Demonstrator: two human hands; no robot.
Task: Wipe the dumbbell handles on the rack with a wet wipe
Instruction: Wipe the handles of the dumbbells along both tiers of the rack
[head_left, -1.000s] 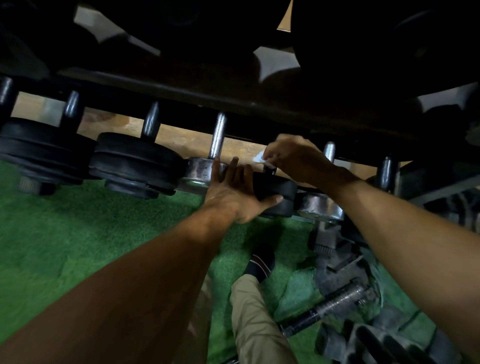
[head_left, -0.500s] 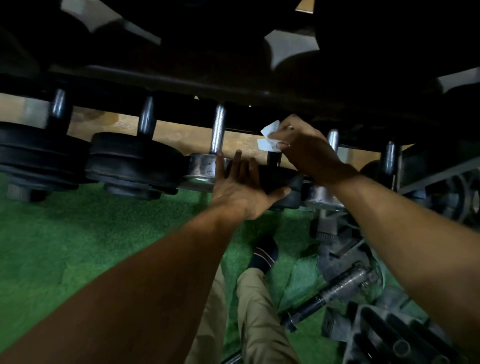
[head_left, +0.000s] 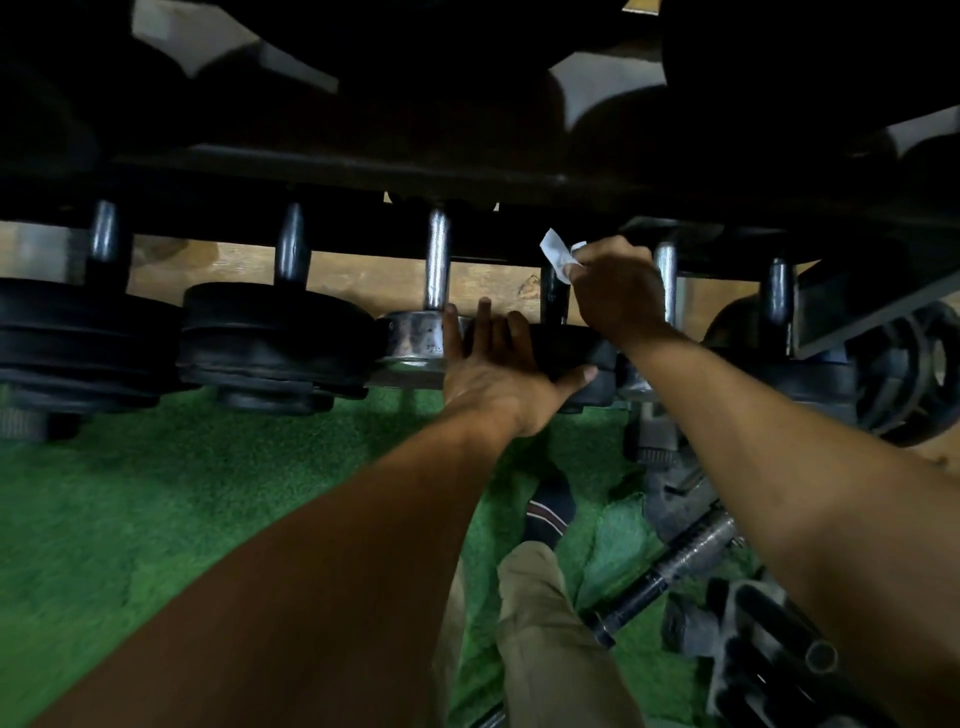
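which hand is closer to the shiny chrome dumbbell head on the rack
Left. The left hand lies with its fingers against the chrome dumbbell head; the right hand is off to the right, holding the wet wipe.

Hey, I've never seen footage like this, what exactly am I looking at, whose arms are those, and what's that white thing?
This is one picture from a camera worn on a person's head, looking down along their own two arms. There is no machine. Ahead is a rack holding a row of dumbbells. The left hand lies with straight fingers on a black dumbbell weight. The right hand pinches a white wet wipe beside a dark handle. Below are green turf, the person's trouser leg and a loose bar.
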